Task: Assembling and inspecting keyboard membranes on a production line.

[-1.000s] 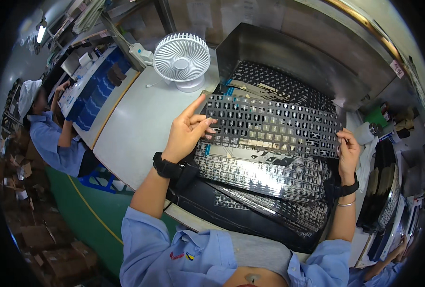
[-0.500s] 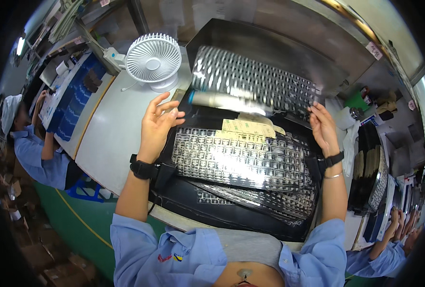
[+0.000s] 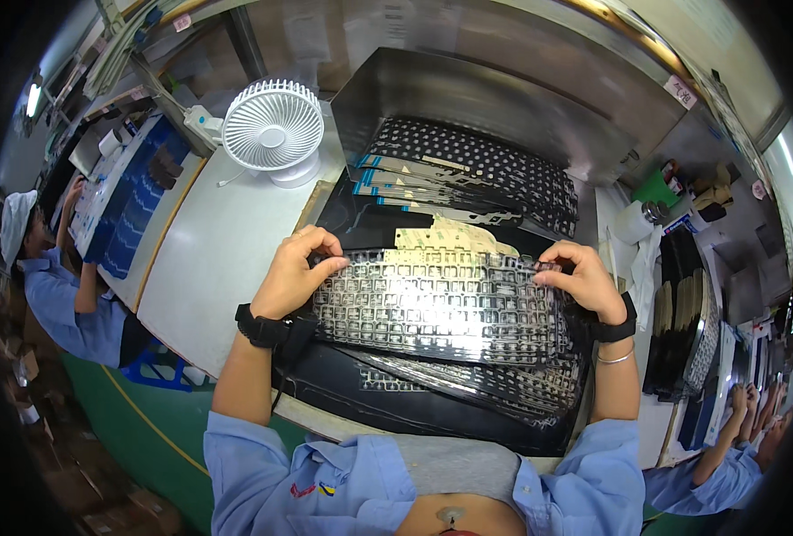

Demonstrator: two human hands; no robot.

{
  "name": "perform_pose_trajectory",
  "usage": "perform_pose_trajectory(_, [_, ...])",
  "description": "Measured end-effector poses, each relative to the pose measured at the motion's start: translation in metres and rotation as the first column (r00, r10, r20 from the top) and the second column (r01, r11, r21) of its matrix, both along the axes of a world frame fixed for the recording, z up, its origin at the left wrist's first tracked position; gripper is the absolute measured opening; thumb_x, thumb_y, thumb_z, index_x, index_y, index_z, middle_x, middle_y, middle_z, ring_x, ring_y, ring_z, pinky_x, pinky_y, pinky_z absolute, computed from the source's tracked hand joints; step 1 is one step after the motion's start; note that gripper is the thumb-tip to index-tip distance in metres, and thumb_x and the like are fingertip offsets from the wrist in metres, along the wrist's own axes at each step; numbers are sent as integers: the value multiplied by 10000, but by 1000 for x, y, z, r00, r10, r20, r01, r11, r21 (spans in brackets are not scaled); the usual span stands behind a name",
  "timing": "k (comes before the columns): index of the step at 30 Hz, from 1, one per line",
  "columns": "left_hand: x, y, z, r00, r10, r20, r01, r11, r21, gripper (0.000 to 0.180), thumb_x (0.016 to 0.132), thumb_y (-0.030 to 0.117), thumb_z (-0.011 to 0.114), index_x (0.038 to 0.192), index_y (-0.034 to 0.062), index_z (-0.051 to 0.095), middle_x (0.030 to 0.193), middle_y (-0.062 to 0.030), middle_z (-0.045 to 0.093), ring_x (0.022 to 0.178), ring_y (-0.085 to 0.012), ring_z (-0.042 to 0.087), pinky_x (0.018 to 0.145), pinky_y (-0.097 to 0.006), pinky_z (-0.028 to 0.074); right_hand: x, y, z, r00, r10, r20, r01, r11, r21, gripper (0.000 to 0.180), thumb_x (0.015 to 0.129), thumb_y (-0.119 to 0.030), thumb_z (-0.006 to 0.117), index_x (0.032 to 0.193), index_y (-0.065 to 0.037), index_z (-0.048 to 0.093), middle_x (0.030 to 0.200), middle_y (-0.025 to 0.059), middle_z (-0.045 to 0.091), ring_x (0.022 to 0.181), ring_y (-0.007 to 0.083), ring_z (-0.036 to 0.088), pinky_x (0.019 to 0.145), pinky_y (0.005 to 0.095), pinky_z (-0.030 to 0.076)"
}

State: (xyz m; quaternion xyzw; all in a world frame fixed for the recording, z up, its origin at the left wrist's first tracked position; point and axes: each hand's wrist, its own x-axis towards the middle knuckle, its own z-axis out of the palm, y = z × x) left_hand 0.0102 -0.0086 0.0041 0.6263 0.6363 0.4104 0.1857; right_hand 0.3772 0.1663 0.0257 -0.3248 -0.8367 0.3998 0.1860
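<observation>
A shiny keyboard sheet [image 3: 432, 304] with rows of square key cut-outs lies in front of me, bright with glare. My left hand [image 3: 300, 270] pinches its upper left corner between thumb and fingers. At the upper right corner, my right hand [image 3: 584, 279] pinches its dark edge. A yellowish paper-like piece [image 3: 454, 236] shows along the sheet's far edge. More keyboard sheets [image 3: 503, 386] lie fanned below its near edge, on a black surface. Farther back rests a stack of black dotted sheets [image 3: 481, 161] with grey, blue-tipped strips along their near side.
A white desk fan [image 3: 273, 129] stands at the back left of the white table [image 3: 195, 259]. A dark panel [image 3: 521, 116] rises behind the stack. To the right are a white jar [image 3: 637, 220] and dark stacked parts [image 3: 682, 313]. Other people work at both sides.
The blurred perforated sheet by my right hand now lies on the far stack. Both hands have come down nearer to me and closed on the keyboard sheet's upper corners.
</observation>
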Motion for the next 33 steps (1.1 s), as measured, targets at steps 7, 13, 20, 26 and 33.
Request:
perform_pose_trajectory(7, [1,0,3,845,115,522,-150,988,25,99,828,31,638,872,9,552,737,18,527,638,-36,484,568,-171,411,-5,-8,6,958,-94,-272,73,994,-86,95,802,-57,665,864,2,624,803,3,608,706,37,535,606,182,419])
perform_pose_trajectory(13, [8,-5,11,713,58,699,-185,977,108,161,838,1,603,975,12,520,825,-25,569,685,-58,543,577,-207,500,-4,-16,13,926,-113,-361,120,993,-4,75,803,-6,642,870,10,612,835,23,574,723,59,523,631,187,409])
perform_pose_trajectory(20, [-7,-9,3,645,-28,764,89,995,-39,278,874,4,542,1143,-38,487,972,-122,616,870,-184,624,725,-317,563,-6,-17,7,861,-195,-469,128,977,-171,146,839,-37,626,972,-23,568,828,11,572,677,52,533,586,168,423])
perform_pose_trajectory(26, [-11,0,-10,676,107,729,-58,994,-92,222,890,24,530,1088,-76,512,996,-142,609,917,-186,614,730,-311,575,1,2,-3,910,-232,-343,8,837,-547,379,911,-176,554,1237,4,483,982,77,598,729,112,603,559,206,529])
perform_pose_trajectory(33, [-10,5,-9,703,158,694,-88,987,-135,256,890,35,538,1118,-63,478,984,-138,614,871,-165,617,709,-289,569,3,3,6,957,-77,-281,-99,821,-563,423,849,-71,611,1247,12,494,954,56,581,757,113,608,579,209,532])
